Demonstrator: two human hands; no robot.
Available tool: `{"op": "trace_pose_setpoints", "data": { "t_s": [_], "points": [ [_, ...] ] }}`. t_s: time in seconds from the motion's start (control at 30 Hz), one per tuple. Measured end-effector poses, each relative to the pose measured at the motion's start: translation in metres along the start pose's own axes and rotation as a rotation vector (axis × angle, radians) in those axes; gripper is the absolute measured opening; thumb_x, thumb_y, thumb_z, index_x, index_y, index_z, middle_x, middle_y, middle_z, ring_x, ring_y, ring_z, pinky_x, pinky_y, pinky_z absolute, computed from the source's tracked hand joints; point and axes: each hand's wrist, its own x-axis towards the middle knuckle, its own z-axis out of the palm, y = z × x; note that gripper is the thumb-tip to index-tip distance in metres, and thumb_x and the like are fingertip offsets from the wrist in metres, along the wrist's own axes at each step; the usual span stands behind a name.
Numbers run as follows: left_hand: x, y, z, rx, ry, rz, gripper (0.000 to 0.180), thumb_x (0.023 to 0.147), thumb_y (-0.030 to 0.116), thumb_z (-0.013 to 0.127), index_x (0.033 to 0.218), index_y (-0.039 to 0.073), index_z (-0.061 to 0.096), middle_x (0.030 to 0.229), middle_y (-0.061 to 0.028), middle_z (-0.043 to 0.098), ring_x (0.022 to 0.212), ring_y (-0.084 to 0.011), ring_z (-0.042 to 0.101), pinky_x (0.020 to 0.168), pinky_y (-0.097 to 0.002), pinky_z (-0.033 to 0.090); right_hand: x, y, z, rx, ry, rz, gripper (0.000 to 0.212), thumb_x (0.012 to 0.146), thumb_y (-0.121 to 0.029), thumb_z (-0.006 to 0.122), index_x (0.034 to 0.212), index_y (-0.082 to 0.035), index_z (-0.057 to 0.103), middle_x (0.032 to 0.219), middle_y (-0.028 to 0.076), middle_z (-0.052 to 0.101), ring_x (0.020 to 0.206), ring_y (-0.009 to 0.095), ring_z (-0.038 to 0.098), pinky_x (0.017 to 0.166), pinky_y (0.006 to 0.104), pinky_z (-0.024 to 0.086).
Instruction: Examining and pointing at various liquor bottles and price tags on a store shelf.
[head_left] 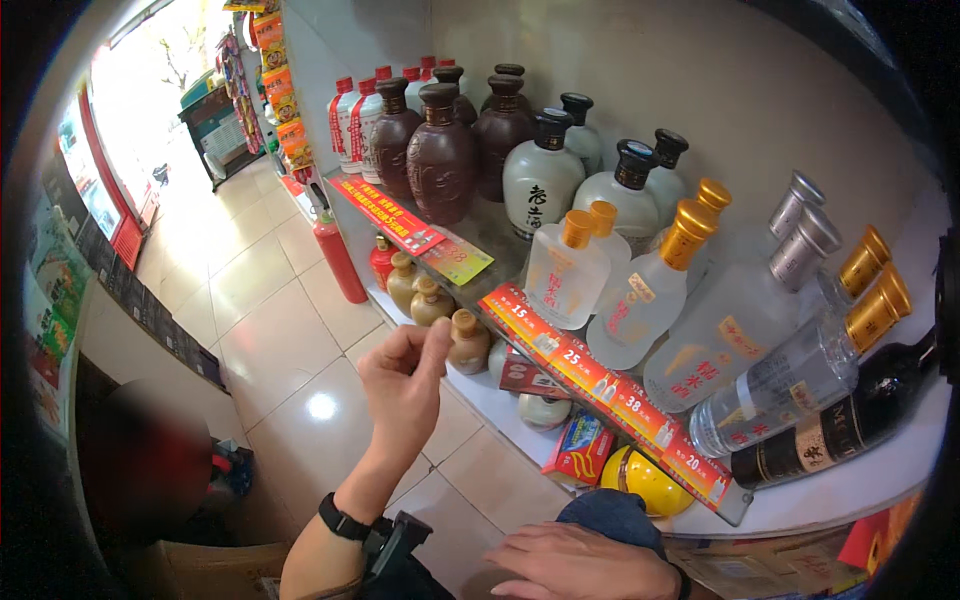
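My left hand point(402, 385) is raised over the tiled floor in front of a bottle shelf. Its fingers are curled in with the thumb against them, and nothing shows in the grip. A tan stoneware bottle point(468, 343) on the lower level is nearest to it, just beyond the fingers. My right hand point(575, 560) lies flat at the lower edge, fingers stretched out and holding nothing, beside dark blue cloth point(612, 512). On the upper shelf are brown bottles point(440, 155), pale grey bottles point(541, 185), frosted bottles with gold caps point(637, 310) and a dark wine bottle point(840, 425) leaning over.
Orange price strips point(600, 385) line the shelf's front edge. Below stand a yellow rounded object point(645, 482) and a red-and-blue box point(580, 450). A red fire extinguisher point(340, 255) is by the shelf end. A blurred person point(150, 460) is at lower left, near a cardboard box point(215, 568).
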Motion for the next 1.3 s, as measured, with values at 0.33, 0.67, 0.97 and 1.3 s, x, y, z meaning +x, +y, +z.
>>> {"op": "trace_pose_setpoints", "data": {
  "t_s": [0.33,0.67,0.97,1.3],
  "points": [
    [0.02,-0.053,-0.015,0.013,0.127,-0.081,0.024,0.102,0.017,0.066,0.122,0.004,0.067,0.081,0.0022,0.058,0.061,-0.0041,0.047,0.053,-0.0219,0.04,-0.003,-0.005,-0.001,-0.041,0.121,-0.024,0.035,0.093,-0.025,0.07,0.114,0.002,0.065,0.105,0.023,0.067,0.104,0.041,0.064,0.091,0.0462,0.052],
    [0.032,-0.031,-0.005,0.585,-0.185,0.214,0.064,0.092,-0.002,0.061,0.152,0.02,0.051,0.116,-0.0159,0.056,0.084,-0.0278,0.063,0.075,-0.041,0.054,0.0,-0.005,0.0,-0.071,0.107,-0.001,0.034,0.094,-0.027,0.069,0.11,0.001,0.064,0.098,0.021,0.065,0.098,0.041,0.063,0.086,0.047,0.051],
    [0.032,-0.027,-0.005,0.652,-0.213,0.222,0.054,0.093,-0.001,0.061,0.144,0.017,0.059,0.118,-0.0166,0.058,0.093,-0.0337,0.066,0.081,-0.0451,0.054,0.0,-0.005,-0.001,-0.056,0.096,0.03,0.033,0.094,-0.027,0.069,0.108,0.001,0.063,0.1,0.022,0.065,0.1,0.041,0.063,0.087,0.0466,0.05],
    [0.034,-0.027,-0.005,0.713,-0.211,0.347,0.047,0.093,0.001,0.059,0.138,0.016,0.062,0.11,-0.0159,0.06,0.09,-0.0371,0.067,0.073,-0.0484,0.054,-0.002,-0.003,-0.001,-0.061,0.079,0.04,0.032,0.093,-0.026,0.07,0.109,0.001,0.064,0.101,0.021,0.066,0.101,0.04,0.064,0.088,0.046,0.051]
  ]
}}
